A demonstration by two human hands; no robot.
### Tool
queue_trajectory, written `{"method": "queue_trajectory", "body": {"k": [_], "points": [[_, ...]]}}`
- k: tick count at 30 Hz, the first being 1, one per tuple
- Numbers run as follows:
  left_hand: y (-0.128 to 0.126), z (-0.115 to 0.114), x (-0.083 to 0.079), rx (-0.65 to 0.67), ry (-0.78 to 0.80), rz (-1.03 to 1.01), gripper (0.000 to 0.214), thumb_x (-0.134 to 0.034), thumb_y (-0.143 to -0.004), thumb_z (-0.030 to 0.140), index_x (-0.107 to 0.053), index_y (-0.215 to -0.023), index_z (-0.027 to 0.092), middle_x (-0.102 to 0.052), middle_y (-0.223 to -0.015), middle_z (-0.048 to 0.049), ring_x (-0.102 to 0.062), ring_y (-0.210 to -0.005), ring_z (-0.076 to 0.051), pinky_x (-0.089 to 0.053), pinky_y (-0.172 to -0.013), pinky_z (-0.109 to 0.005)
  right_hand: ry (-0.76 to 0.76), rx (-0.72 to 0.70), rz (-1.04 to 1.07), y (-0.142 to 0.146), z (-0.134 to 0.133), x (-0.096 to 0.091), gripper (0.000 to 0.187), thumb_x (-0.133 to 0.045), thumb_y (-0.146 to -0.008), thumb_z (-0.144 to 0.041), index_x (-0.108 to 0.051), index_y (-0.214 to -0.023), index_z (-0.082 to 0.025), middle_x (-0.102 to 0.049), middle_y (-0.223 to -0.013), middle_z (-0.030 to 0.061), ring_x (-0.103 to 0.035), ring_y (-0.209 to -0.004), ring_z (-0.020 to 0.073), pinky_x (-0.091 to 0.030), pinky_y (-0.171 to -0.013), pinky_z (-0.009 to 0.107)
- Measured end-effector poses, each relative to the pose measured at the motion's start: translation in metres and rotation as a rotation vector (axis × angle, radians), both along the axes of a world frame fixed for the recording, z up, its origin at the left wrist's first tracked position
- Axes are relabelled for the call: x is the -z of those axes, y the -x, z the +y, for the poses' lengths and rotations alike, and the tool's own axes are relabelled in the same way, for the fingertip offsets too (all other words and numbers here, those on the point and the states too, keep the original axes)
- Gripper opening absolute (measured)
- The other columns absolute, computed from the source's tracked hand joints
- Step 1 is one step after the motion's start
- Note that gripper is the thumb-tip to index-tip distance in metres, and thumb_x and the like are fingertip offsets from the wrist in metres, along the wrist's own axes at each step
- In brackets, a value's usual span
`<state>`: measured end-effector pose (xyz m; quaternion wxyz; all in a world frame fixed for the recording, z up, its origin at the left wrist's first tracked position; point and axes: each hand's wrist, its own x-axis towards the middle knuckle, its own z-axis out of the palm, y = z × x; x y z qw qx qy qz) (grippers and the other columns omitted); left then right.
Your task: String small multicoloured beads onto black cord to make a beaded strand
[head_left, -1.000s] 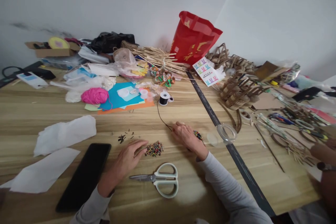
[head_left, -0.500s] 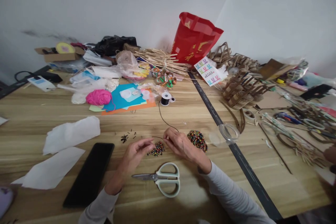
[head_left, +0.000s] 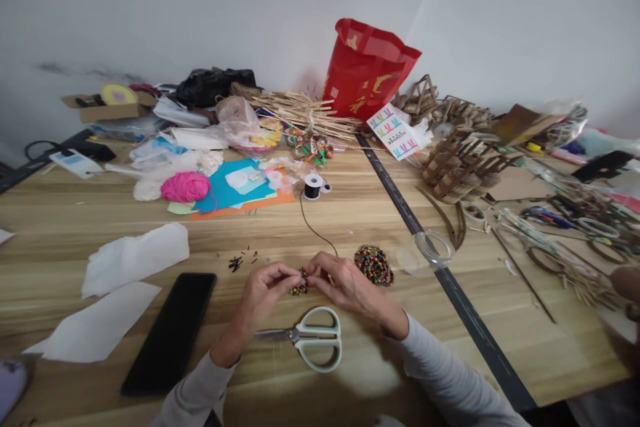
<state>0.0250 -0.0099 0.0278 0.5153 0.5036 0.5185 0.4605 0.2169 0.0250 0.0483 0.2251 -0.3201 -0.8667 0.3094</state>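
Observation:
My left hand (head_left: 263, 293) is closed in a pinch above a small pile of colourful beads (head_left: 299, 290); what sits between its fingertips is too small to make out. Facing it, my right hand (head_left: 343, 281) pinches a thin black cord (head_left: 314, 228), which runs back to a spool (head_left: 313, 188). The two sets of fingertips nearly meet over the beads and partly cover them. Right of my right hand lies a coiled heap of strung beads (head_left: 373, 265). Scissors (head_left: 316, 339) with pale handles rest just below my hands.
A black phone (head_left: 170, 333) and white paper pieces (head_left: 137, 257) lie to the left. Short black cord bits (head_left: 235, 263) are near my left hand. Clear rings (head_left: 434, 250) lie to the right. Pink yarn (head_left: 186, 187), a red bag (head_left: 367, 70) and small woven baskets (head_left: 457, 170) stand farther back.
My left hand has moved right and my fingertips have come together over the bead pile. The cord stretch that showed between my hands is now hidden. The view has shifted slightly.

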Motion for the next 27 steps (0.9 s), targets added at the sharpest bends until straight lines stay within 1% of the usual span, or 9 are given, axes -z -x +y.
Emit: {"method": "queue_trajectory", "body": {"k": [3, 5, 7, 10, 14, 17, 20, 23, 27], "points": [[-0.002, 0.000, 0.001, 0.025, -0.057, 0.048, 0.006, -0.070, -0.068, 0.022, -0.071, -0.065, 0.016, -0.073, -0.065, -0.0033, -0.065, -0.063, -0.017, -0.051, -0.061, -0.025, 0.151, 0.012, 0.108, 0.000, -0.001, -0.001, 0.013, -0.060, -0.088, -0.022, -0.057, -0.098, -0.016, -0.064, -0.084, 0.0023, -0.056, -0.063, 0.0094, -0.042, -0.057, 0.018], [-0.003, -0.001, 0.002, 0.052, -0.112, 0.060, 0.006, -0.070, -0.069, 0.021, -0.072, -0.065, 0.016, -0.073, -0.067, -0.0039, -0.065, -0.065, -0.017, -0.051, -0.063, -0.025, 0.205, 0.023, 0.136, 0.000, -0.002, 0.001, 0.011, -0.062, -0.086, -0.019, -0.059, -0.096, -0.015, -0.065, -0.081, 0.0010, -0.056, -0.063, 0.0091, -0.043, -0.057, 0.018], [-0.005, -0.001, 0.003, 0.068, -0.165, 0.066, 0.007, -0.069, -0.071, 0.021, -0.072, -0.067, 0.017, -0.073, -0.070, -0.0045, -0.066, -0.068, -0.018, -0.051, -0.066, -0.026, 0.225, 0.037, 0.131, -0.002, -0.002, 0.004, 0.006, -0.061, -0.085, -0.017, -0.062, -0.091, -0.015, -0.065, -0.076, 0.0002, -0.056, -0.062, 0.0091, -0.042, -0.057, 0.018], [-0.007, -0.002, 0.005, 0.053, -0.199, 0.113, 0.008, -0.068, -0.072, 0.022, -0.072, -0.068, 0.017, -0.074, -0.072, -0.0047, -0.067, -0.070, -0.018, -0.052, -0.068, -0.027, 0.215, 0.044, 0.107, -0.005, -0.002, 0.006, 0.006, -0.061, -0.085, -0.015, -0.066, -0.088, -0.014, -0.068, -0.078, 0.0016, -0.058, -0.065, 0.0103, -0.043, -0.060, 0.019], [-0.008, -0.002, 0.008, 0.042, -0.191, 0.209, 0.009, -0.067, -0.072, 0.022, -0.072, -0.068, 0.018, -0.074, -0.070, -0.0047, -0.067, -0.068, -0.019, -0.052, -0.067, -0.028, 0.163, 0.040, 0.103, -0.009, -0.005, 0.008, 0.007, -0.060, -0.086, -0.014, -0.066, -0.089, -0.014, -0.069, -0.083, 0.0041, -0.061, -0.071, 0.0126, -0.044, -0.064, 0.021], [-0.008, -0.003, 0.010, 0.041, -0.189, 0.248, 0.010, -0.066, -0.072, 0.023, -0.072, -0.067, 0.018, -0.073, -0.068, -0.0048, -0.066, -0.067, -0.020, -0.052, -0.065, -0.028, 0.108, 0.048, 0.106, -0.010, -0.009, 0.011, 0.006, -0.060, -0.086, -0.017, -0.064, -0.090, -0.015, -0.067, -0.084, 0.0034, -0.061, -0.071, 0.0127, -0.044, -0.063, 0.021], [-0.009, -0.003, 0.012, 0.057, -0.194, 0.261, 0.010, -0.066, -0.072, 0.024, -0.072, -0.067, 0.018, -0.074, -0.069, -0.0051, -0.067, -0.067, -0.021, -0.051, -0.065, -0.028, 0.096, 0.068, 0.123, -0.007, -0.013, 0.018, 0.010, -0.063, -0.085, -0.019, -0.062, -0.094, -0.017, -0.067, -0.087, 0.0032, -0.059, -0.069, 0.0118, -0.043, -0.059, 0.020], [-0.009, -0.004, 0.013, 0.083, -0.196, 0.258, 0.010, -0.066, -0.073, 0.023, -0.071, -0.066, 0.018, -0.074, -0.070, -0.0055, -0.067, -0.069, -0.021, -0.051, -0.067, -0.029, 0.096, 0.079, 0.169, -0.003, -0.016, 0.024, 0.005, -0.063, -0.085, -0.018, -0.061, -0.089, -0.016, -0.066, -0.082, 0.0022, -0.059, -0.066, 0.0115, -0.043, -0.059, 0.020], [-0.010, -0.005, 0.014, 0.077, -0.196, 0.260, 0.012, -0.065, -0.074, 0.024, -0.070, -0.066, 0.018, -0.073, -0.069, -0.0051, -0.067, -0.068, -0.021, -0.052, -0.066, -0.028, 0.059, 0.116, 0.204, 0.001, -0.018, 0.032, 0.001, -0.060, -0.086, -0.016, -0.060, -0.085, -0.016, -0.064, -0.074, 0.0017, -0.058, -0.063, 0.0116, -0.044, -0.059, 0.020]]}}
